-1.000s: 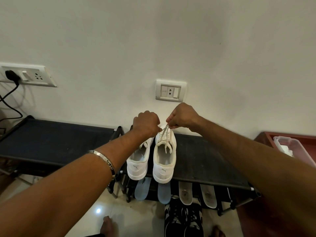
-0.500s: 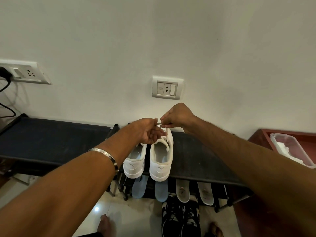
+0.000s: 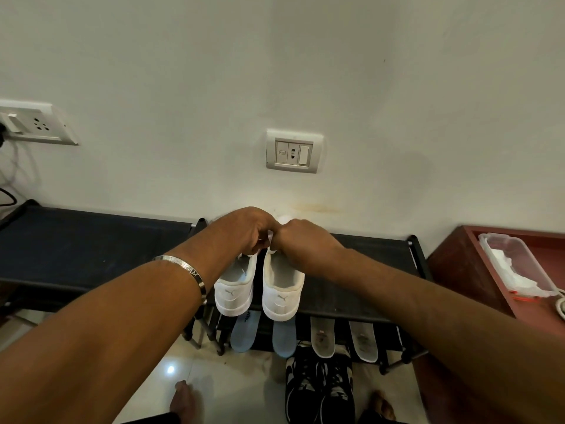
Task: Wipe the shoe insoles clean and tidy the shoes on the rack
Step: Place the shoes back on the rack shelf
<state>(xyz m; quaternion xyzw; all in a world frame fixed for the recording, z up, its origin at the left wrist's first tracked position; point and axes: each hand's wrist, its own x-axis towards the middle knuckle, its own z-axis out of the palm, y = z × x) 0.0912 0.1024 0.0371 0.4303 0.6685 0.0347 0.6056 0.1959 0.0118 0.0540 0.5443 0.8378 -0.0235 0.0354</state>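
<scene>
Two bare feet (image 3: 182, 399) at bottom edge on glossy pale floor tile (image 3: 235, 390). Black-and-white patterned sneakers (image 3: 319, 390) paired on floor, just in front of rack. Next back: four insoles leaning out from lower tier — two light blue insoles (image 3: 245, 332), two grey-white insoles (image 3: 323, 336), all flat, rounded at the end, matte. Above them: pair of white sneakers (image 3: 282, 289) on top tier of black shoe rack (image 3: 360, 270), heels toward camera and overhanging front edge; smooth leather-like uppers, small grey logo on each heel, pale lining inside. Top tier dark fabric, tubular black frame.

Left hand (image 3: 244, 229) and right hand (image 3: 301, 243) meeting over tongue area of right-side sneaker, knuckles nearly touching. Fingers (image 3: 255, 243) of both hands curled, clamped on white lace (image 3: 270, 237); short strip of lace showing between the hands, rest hidden. Metal bangle (image 3: 186, 267) on left wrist, polished, engraved.

Right side: reddish wooden surface (image 3: 452, 270) carrying clear plastic box (image 3: 516, 264) with white cloth or tissue inside. Far: matte off-white wall (image 3: 275, 71), white socket plate (image 3: 294, 150) directly above the hands, second socket plate (image 3: 36, 123) at left.
</scene>
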